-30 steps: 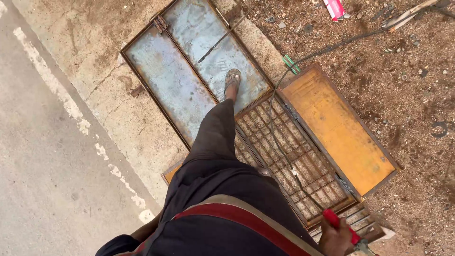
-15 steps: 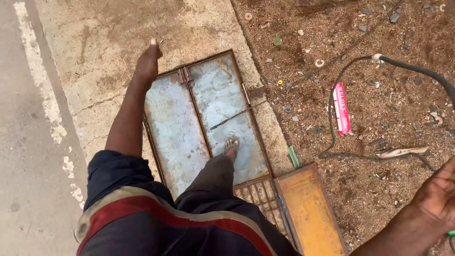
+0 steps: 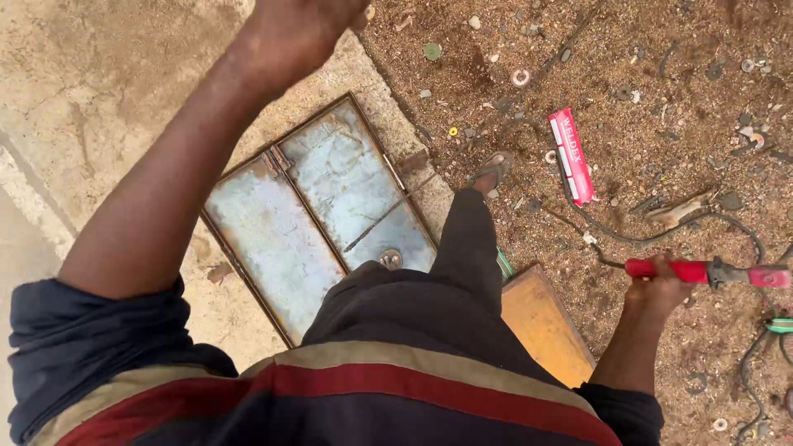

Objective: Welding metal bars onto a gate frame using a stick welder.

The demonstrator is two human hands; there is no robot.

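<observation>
One right hand [image 3: 657,289], clamped on one red-handled tool [image 3: 706,272]. One left hand [image 3: 301,29], raised, holding nothing visible; whether its fingers are spread or curled cannot be told. One two-panel metal frame [image 3: 314,215], one pink packet [image 3: 571,156], both on the ground.

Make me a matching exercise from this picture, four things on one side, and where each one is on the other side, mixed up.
Things:
1. red-handled tool
2. pink packet
3. blue-grey metal panel
4. left hand

Places:
A. flat on the concrete
B. raised at the top of the picture
C. lying on the dirt
D. in the right hand

Pairs: 1-D, 2-C, 3-A, 4-B
</observation>
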